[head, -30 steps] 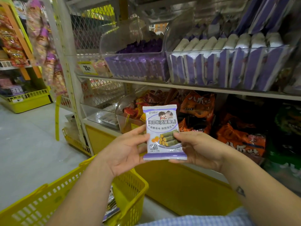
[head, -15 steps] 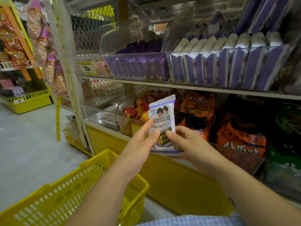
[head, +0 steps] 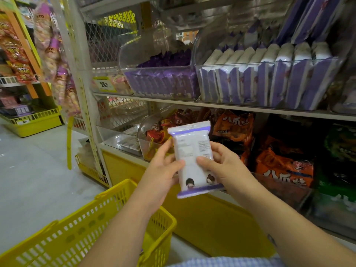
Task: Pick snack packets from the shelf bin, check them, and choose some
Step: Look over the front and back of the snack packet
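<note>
The step in hand looks like the check. The packet (head: 193,151) is up in mid-air at the centre of view, in front of the lower shelf (head: 231,106), touching nothing but the hands. It stands on end, its top leaning toward eleven o'clock, with the small-print back facing the camera; the print is too blurred to read.

The left hand (head: 161,170) grips its nine o'clock edge and the right hand (head: 223,166) its three o'clock edge. On each, the thumb lies across the near face and the other fingers (head: 218,149) curl behind, so both hands are grasping the packet.

The bin (head: 269,81) of matching white-and-purple packets sits at one o'clock from it, on the upper shelf, well apart. The basket (head: 96,228) is at seven o'clock, below the left forearm; what it holds cannot be made out. Orange bags (head: 285,166) fill the lower shelf at three o'clock.

Nothing is chosen yet, as I judge it. The next move calls for a decision: keep it, and one hand must let go while the other carries the packet down toward seven o'clock and releases it over the basket; reject it, and it goes up toward one o'clock, slotted on edge among the others.
</note>
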Demonstrator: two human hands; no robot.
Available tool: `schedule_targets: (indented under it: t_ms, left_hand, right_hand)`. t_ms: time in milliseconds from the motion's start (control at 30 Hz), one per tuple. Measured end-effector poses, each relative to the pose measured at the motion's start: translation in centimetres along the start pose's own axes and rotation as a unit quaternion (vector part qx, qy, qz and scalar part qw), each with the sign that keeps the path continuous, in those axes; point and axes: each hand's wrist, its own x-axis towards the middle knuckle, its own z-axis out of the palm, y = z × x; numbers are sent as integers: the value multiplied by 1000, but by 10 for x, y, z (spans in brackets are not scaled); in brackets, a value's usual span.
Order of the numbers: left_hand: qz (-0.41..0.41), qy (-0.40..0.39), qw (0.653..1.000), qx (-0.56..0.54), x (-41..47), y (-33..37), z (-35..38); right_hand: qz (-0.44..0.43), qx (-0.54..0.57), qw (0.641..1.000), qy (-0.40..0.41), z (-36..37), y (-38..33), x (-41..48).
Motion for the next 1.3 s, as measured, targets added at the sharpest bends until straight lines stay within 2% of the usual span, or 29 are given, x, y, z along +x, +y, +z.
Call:
schedule_targets:
  t_ms: [33, 100, 233, 267, 333, 567, 700, 800, 933, 1100, 1300]
  left_hand:
    - [29, 46, 997, 49, 2, -1, -2]
    - [79, 88, 985, 126, 4, -1, -7]
    - [172, 53, 937, 300, 4, 0, -19]
    - [185, 39, 928, 322, 5, 2, -23]
    - [184, 23, 932, 312, 5, 6, -30]
    - [104, -15, 983, 153, 9, 10, -48]
    - [88, 10, 994, 64, 12, 12, -58]
    - [81, 17, 996, 32, 14, 11, -62]
    - [81, 14, 996, 13, 15, 9, -63]
    - [78, 27, 997, 10, 17, 6, -60]
    - [73, 94, 989, 83, 16, 2, -49]
  right_hand:
    - [-38, -69, 997, 10, -1, -1, -1]
    - [-108, -188, 976, 18, -2, -3, -4]
    - [-167, -298, 939, 30, 1, -3, -11]
    - [-178, -320, 930, 36, 2, -3, -12]
    - [-195, -338, 920, 40, 2, -5, -12]
    - [-163, -220, 961, 25, -6, -11, -10]
    - [-116, -64, 991, 10, -12, -12, -7]
    - [-105, 0, 994, 10, -14, -10, -6]
    - [-112, 31, 993, 10, -12, -9, -4]
    - [-93, 121, 988, -19, -8, -7, -2]
    - [-60, 83, 995, -19, -8, -10, -4]
